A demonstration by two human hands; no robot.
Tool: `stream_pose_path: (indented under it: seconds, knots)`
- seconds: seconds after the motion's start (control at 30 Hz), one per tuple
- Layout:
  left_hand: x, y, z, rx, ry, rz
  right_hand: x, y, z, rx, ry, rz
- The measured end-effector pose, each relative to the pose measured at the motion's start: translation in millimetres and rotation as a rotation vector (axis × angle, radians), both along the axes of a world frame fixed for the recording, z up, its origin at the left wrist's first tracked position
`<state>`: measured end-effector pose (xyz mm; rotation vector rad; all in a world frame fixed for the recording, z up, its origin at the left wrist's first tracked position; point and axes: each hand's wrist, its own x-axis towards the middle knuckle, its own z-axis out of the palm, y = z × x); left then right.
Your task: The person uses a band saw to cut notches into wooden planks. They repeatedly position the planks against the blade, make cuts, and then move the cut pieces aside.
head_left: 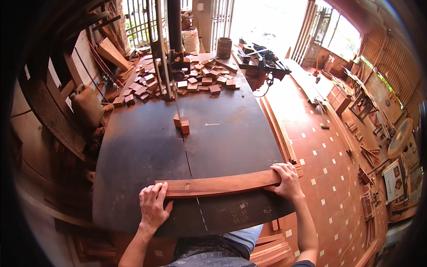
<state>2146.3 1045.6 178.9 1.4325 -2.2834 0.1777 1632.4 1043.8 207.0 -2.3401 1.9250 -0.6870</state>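
Observation:
A reddish-brown wooden board lies crosswise near the front of the dark saw table. At its left end, my left hand has its fingers on the end and the thumb at the near edge. My right hand grips the other end, fingers over the far side and thumb in front. Farther back, a thin upright band saw blade meets the table. Beside the blade sit two small wooden blocks, apart from the board. A slot line runs from them toward me.
Many cut blocks are heaped at the table's back, near a cylindrical can. Long wood strips stand along the table's right side, above a tiled floor. More planks lie low by my right forearm. A jug is at left.

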Motion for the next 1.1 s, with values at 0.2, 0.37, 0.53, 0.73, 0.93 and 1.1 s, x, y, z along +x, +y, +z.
stream_pose_path:
  seconds: [0.2,0.37,0.53,0.73,0.93,1.1]
  knots:
    - [10.8,-19.5,16.8,-0.008,0.033,-0.096,-4.4,0.4,-1.2,-0.024,0.041,-0.002]
    - [25.5,-35.2,4.0,0.044,0.211,-0.235,-0.8,-1.5,-5.3,-0.068,0.080,-0.008]
    - [30.5,-38.1,0.2,0.040,0.177,-0.271,32.0,3.4,-1.2,-0.175,0.159,0.059]
    - [18.8,-37.6,11.5,0.135,0.239,-0.242,30.1,-15.5,-0.7,-0.011,0.152,0.148]
    - [25.5,-48.4,36.9,0.336,0.486,-0.286,22.5,-49.1,33.6,0.399,0.085,0.237]
    - [35.8,-88.7,-4.3,0.175,0.694,-0.143,34.8,-79.2,24.5,0.278,0.010,0.156]
